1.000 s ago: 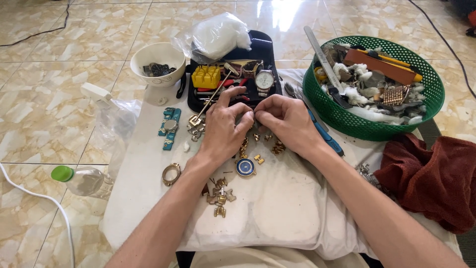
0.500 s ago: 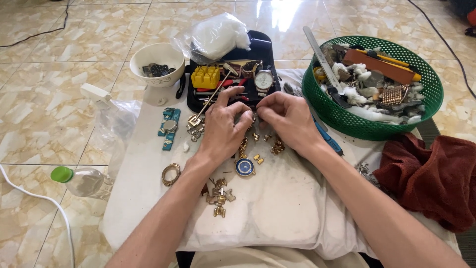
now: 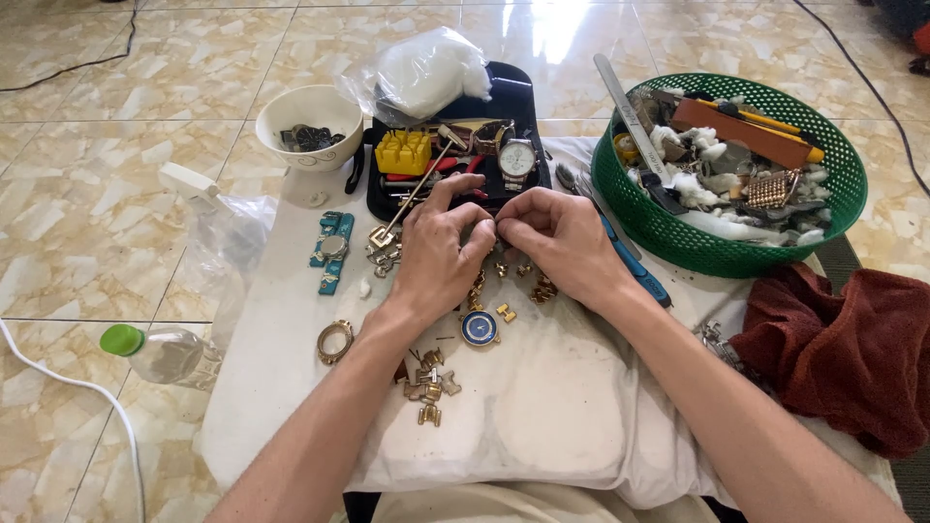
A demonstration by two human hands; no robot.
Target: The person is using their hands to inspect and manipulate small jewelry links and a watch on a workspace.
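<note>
My left hand [image 3: 438, 250] and my right hand [image 3: 554, 242] meet fingertip to fingertip over a white cloth-covered pad [image 3: 542, 416], pinching a small part that the fingers hide. Loose gold watch-band links [image 3: 523, 283] lie just below the hands. A round blue watch dial [image 3: 480, 328] rests beneath my left wrist. More gold links [image 3: 426, 383] and a gold watch case ring [image 3: 335, 341] lie to the left. A black tool tray [image 3: 504, 102] behind the hands holds a silver wristwatch [image 3: 516, 158], a yellow block [image 3: 403, 151] and a small hammer [image 3: 412, 199].
A green plastic basket [image 3: 843, 199] full of tools and cotton stands at the right. A dark red towel [image 3: 852, 353] lies below it. A white bowl [image 3: 308, 121], a teal holder [image 3: 331, 250], a plastic bag [image 3: 421, 70] and a green-capped bottle [image 3: 160, 351] are on the left.
Both hands have stayed at the same spot; only the fingertips shifted slightly as they work the small part.
</note>
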